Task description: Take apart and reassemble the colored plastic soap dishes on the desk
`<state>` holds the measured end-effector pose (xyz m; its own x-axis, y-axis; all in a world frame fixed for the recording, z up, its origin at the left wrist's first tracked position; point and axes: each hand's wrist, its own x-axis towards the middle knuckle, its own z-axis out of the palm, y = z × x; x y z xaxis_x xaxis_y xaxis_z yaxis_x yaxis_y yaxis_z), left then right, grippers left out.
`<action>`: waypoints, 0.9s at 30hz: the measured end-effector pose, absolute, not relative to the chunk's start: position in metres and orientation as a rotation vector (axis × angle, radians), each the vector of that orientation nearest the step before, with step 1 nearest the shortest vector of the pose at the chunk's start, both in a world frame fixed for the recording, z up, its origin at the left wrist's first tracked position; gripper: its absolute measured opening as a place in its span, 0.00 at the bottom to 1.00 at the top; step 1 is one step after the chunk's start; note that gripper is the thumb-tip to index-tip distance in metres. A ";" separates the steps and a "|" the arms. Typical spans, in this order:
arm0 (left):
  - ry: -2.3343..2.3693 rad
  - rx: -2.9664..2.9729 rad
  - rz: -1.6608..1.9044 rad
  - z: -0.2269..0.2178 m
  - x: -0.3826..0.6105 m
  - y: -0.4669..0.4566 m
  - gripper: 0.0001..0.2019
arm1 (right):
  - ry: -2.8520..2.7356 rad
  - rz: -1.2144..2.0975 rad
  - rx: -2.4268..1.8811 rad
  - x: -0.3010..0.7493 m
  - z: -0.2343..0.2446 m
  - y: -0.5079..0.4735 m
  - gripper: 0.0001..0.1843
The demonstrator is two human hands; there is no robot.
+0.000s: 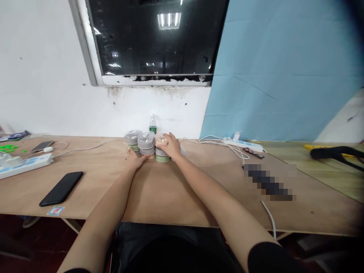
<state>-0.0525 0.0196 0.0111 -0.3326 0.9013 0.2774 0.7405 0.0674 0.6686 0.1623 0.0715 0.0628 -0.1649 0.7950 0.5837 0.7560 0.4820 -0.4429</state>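
Several small round containers with grey lids and green bases stand stacked in a cluster at the far side of the wooden table. My right hand rests on top of the rightmost stack, fingers curved over its lid. My left hand lies flat on the table just in front of the cluster, fingertips touching the bottom of the middle stack. A green-capped bottle stands behind the containers against the wall.
A black phone lies at the front left. A white power strip with cables and another phone sit at the far left. A second power strip and a cable lie at the right. A black object rests far right.
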 end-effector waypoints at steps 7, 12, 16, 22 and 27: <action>2.302 1.625 1.267 0.022 -0.049 0.013 0.53 | -1.795 -0.024 -1.116 0.180 0.060 0.059 0.37; 2.339 1.616 1.408 0.027 -0.043 0.009 0.47 | -1.739 -0.109 -1.059 0.228 0.051 0.043 0.36; 2.337 1.702 1.549 0.033 -0.037 0.001 0.41 | -1.643 -0.152 -1.158 0.284 0.036 0.041 0.34; 2.111 2.099 1.715 0.038 -0.034 -0.002 0.27 | -1.575 0.065 -1.390 0.352 0.003 0.059 0.31; 1.800 2.338 1.619 0.029 -0.025 0.002 0.17 | -1.676 0.167 -1.465 0.359 -0.011 0.071 0.32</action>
